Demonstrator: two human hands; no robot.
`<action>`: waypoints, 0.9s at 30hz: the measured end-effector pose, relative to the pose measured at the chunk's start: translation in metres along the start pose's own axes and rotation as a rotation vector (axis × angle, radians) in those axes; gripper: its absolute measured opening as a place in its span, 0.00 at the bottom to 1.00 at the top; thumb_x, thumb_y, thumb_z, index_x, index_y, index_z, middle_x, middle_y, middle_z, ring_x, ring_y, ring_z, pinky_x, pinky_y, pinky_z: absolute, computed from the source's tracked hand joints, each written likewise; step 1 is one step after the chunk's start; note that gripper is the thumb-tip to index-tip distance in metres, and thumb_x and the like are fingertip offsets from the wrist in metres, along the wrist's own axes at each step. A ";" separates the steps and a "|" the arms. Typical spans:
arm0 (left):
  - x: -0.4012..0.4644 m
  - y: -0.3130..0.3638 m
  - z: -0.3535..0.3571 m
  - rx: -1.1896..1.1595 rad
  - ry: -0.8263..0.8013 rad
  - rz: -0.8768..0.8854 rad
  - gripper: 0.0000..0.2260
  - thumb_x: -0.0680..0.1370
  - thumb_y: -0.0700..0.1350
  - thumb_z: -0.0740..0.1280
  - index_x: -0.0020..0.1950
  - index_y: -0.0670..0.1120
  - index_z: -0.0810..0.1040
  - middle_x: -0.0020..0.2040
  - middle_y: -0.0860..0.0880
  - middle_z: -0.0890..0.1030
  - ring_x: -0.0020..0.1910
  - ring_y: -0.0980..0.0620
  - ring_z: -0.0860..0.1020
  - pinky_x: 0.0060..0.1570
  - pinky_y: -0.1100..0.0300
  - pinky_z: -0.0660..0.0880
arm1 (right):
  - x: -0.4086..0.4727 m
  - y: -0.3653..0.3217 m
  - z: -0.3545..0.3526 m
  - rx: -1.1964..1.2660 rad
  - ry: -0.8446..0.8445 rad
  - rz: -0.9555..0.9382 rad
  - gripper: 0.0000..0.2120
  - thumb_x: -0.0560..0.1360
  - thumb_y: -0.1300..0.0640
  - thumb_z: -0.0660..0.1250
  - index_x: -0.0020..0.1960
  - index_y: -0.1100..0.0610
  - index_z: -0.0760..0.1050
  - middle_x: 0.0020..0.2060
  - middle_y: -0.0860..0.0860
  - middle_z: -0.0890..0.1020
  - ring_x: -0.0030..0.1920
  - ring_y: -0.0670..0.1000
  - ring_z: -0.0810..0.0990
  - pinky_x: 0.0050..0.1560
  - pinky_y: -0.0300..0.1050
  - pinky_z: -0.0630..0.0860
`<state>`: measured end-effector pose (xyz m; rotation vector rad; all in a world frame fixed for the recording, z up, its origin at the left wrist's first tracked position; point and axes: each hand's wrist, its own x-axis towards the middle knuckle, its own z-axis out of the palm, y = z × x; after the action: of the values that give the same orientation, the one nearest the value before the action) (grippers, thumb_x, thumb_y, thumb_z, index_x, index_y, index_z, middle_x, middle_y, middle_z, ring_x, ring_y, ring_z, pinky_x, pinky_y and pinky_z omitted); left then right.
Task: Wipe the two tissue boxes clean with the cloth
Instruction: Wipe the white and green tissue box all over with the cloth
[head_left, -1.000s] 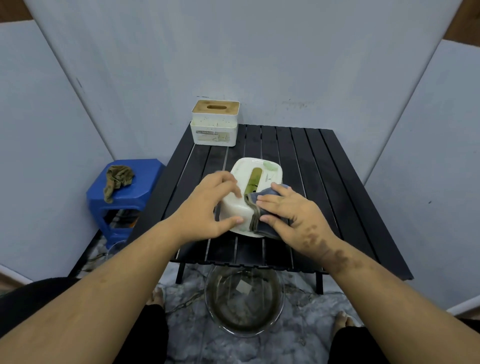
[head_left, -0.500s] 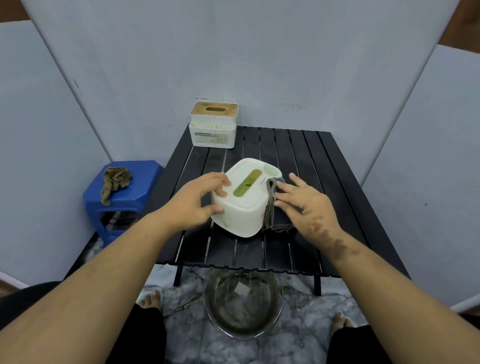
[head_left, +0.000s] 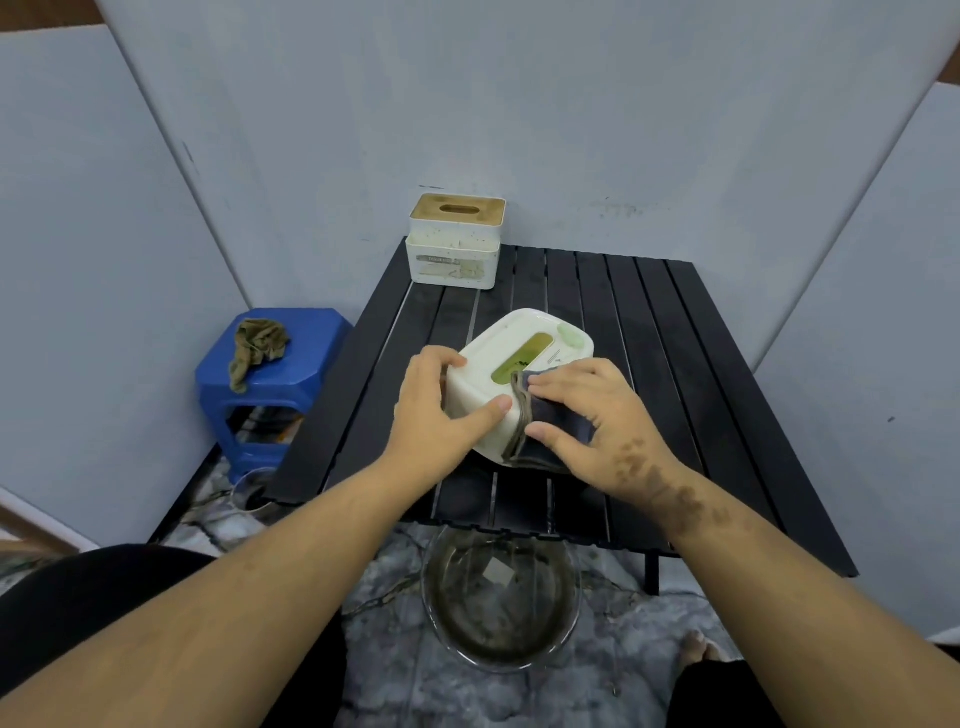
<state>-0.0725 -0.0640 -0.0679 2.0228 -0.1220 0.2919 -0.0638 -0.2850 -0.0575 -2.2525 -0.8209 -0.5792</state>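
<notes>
On a black slatted table (head_left: 649, 332), the left hand (head_left: 436, 410) grips the near box (head_left: 498, 374), tilted; the right hand (head_left: 587, 410) presses a cloth (head_left: 545, 436) flat against it. The far box (head_left: 456, 241) stands at the back corner.

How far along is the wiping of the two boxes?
Nothing looks finished. In hand: the left hand steadies the white tissue box while the right hand presses the dark cloth on its near corner. Left: the wooden-lidded box at the table's far edge, visibly speckled and stained.
</notes>
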 end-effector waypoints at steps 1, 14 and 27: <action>0.001 0.001 0.000 -0.045 0.005 -0.033 0.28 0.64 0.66 0.73 0.60 0.61 0.68 0.61 0.60 0.73 0.60 0.60 0.75 0.55 0.60 0.73 | -0.001 0.002 0.000 -0.012 -0.001 -0.010 0.18 0.73 0.48 0.73 0.59 0.56 0.83 0.58 0.46 0.83 0.60 0.53 0.75 0.64 0.48 0.73; 0.007 0.008 0.009 -0.238 -0.091 -0.218 0.31 0.73 0.48 0.75 0.72 0.56 0.66 0.67 0.52 0.73 0.62 0.62 0.73 0.61 0.65 0.74 | 0.059 -0.012 -0.021 0.022 0.104 0.324 0.08 0.75 0.58 0.72 0.53 0.50 0.84 0.47 0.41 0.83 0.51 0.43 0.79 0.56 0.37 0.74; 0.009 0.001 0.009 -0.184 -0.123 -0.204 0.37 0.65 0.64 0.72 0.71 0.59 0.66 0.65 0.59 0.75 0.67 0.57 0.73 0.69 0.51 0.73 | 0.087 -0.013 0.005 -0.119 -0.299 0.277 0.08 0.78 0.60 0.67 0.50 0.51 0.84 0.46 0.49 0.85 0.50 0.50 0.81 0.58 0.51 0.77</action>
<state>-0.0626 -0.0718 -0.0687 1.8518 -0.0177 0.0253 -0.0106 -0.2395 -0.0038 -2.5449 -0.6092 -0.1682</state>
